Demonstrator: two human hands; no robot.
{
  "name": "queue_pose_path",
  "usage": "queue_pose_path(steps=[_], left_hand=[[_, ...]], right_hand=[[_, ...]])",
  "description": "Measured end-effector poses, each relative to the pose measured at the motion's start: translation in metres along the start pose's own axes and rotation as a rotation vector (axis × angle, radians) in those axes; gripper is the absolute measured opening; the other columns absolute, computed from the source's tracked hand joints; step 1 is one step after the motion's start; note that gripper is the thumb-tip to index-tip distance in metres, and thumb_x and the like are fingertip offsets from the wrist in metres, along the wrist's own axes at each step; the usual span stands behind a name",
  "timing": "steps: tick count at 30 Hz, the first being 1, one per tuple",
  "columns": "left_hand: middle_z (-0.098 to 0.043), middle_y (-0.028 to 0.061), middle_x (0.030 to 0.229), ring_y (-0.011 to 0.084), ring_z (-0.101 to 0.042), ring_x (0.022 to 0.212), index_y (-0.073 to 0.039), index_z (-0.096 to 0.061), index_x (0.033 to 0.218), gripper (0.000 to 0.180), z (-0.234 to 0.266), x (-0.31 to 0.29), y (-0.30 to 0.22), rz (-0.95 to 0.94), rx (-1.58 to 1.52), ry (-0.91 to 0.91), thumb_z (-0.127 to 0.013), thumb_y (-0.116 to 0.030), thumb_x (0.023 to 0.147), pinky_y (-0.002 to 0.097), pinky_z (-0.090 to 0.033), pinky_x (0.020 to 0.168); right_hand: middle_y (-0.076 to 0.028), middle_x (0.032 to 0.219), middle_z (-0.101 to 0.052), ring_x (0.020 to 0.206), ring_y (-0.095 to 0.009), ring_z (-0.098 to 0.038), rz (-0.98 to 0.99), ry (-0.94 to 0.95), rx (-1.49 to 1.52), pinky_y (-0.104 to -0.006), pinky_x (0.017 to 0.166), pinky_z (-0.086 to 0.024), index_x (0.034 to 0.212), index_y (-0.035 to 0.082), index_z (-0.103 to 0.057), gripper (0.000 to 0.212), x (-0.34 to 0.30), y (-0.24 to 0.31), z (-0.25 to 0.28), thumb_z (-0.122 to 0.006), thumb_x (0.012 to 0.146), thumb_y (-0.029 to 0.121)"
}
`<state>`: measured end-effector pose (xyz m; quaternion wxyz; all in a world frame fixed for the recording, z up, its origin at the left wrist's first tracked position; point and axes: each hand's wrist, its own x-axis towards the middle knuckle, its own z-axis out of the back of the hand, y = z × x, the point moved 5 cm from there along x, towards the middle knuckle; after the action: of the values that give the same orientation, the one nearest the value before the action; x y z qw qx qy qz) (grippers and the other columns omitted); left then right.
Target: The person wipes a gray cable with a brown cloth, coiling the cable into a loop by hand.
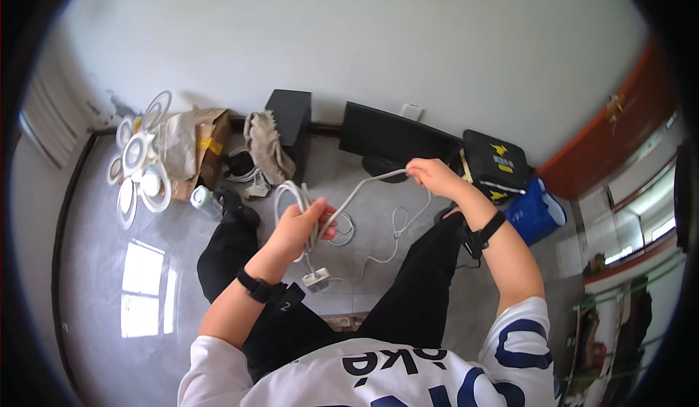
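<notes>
My left hand (300, 226) is closed around several loops of a white power cable (362, 183), in front of me between my legs. A white plug or small socket block (316, 280) dangles below that hand on a short piece of the cable. Off to the right, my right hand (431, 176) pinches the same cable, so one stretch runs fairly straight between the two hands. From the right hand the rest drops toward the floor in loose bends, with a small knot-like loop (400, 221) in it. Another loop (342, 230) shows behind my left fingers.
Along the wall stand a black computer tower (293, 116) with a grey cloth, a black monitor (393, 136), a black bag (495, 161) and a blue bag (536, 212). At the left are a cardboard box (212, 145), a ringed white lamp (136, 153) and a bottle (206, 202) by my foot.
</notes>
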<state>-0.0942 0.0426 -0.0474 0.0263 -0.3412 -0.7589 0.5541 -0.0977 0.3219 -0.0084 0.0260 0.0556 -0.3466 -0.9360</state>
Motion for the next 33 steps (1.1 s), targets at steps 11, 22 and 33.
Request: queue_pose_path(steps=[11, 22, 33], left_hand=[[-0.06, 0.0111, 0.082, 0.0162, -0.06, 0.07, 0.006, -0.054, 0.092, 0.017, 0.029, 0.049, 0.032, 0.02, -0.139, 0.127, -0.055, -0.009, 0.084, 0.026, -0.051, 0.066], [-0.059, 0.0116, 0.079, 0.0165, -0.06, 0.069, 0.008, -0.052, 0.095, 0.021, 0.074, 0.056, 0.012, 0.066, -0.185, -0.134, -0.048, -0.011, 0.087, 0.0259, -0.05, 0.064], [-0.059, 0.0104, 0.077, 0.0145, -0.058, 0.064, 0.007, -0.051, 0.096, 0.023, 0.069, 0.054, 0.006, 0.105, -0.216, -0.116, -0.047, -0.015, 0.089, 0.0246, -0.048, 0.061]], right_hand=[[-0.005, 0.075, -0.061, 0.068, -0.013, -0.057, -0.05, 0.293, -0.035, -0.0243, 0.065, -0.045, 0.089, 0.003, -0.061, 0.018, 0.145, -0.04, -0.087, -0.053, 0.083, 0.018], [-0.011, 0.078, -0.061, 0.071, -0.02, -0.058, 0.041, 0.116, -0.018, -0.0308, 0.065, -0.046, 0.091, 0.0, -0.058, 0.038, 0.331, -0.008, -0.208, -0.064, 0.074, 0.033], [-0.011, 0.069, -0.059, 0.064, -0.022, -0.058, 0.074, 0.034, -0.095, -0.0325, 0.058, -0.045, 0.075, 0.002, -0.056, 0.029, 0.392, 0.01, -0.246, -0.069, 0.069, 0.027]])
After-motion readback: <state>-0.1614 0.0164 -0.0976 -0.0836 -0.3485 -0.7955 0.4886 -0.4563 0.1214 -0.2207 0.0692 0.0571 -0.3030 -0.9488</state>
